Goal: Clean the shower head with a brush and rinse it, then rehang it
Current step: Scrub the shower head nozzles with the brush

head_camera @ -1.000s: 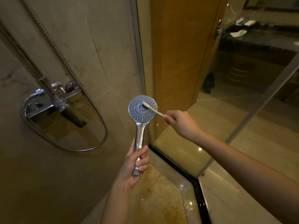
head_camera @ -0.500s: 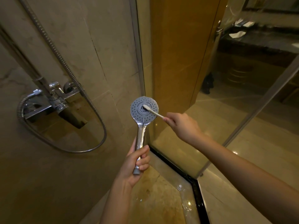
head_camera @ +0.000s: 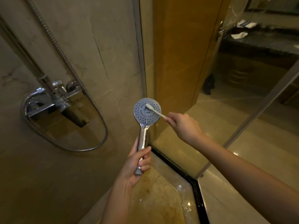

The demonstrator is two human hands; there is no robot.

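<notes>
Pressing brush (head_camera: 155,110) bristles against the held shower head (head_camera: 146,111).

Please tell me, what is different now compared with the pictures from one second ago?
The brush head slid up and slightly right across the shower head face, from centre-right toward the upper part. Nothing was grasped or released: the right hand keeps the brush, the left hand keeps the handle upright.
</notes>
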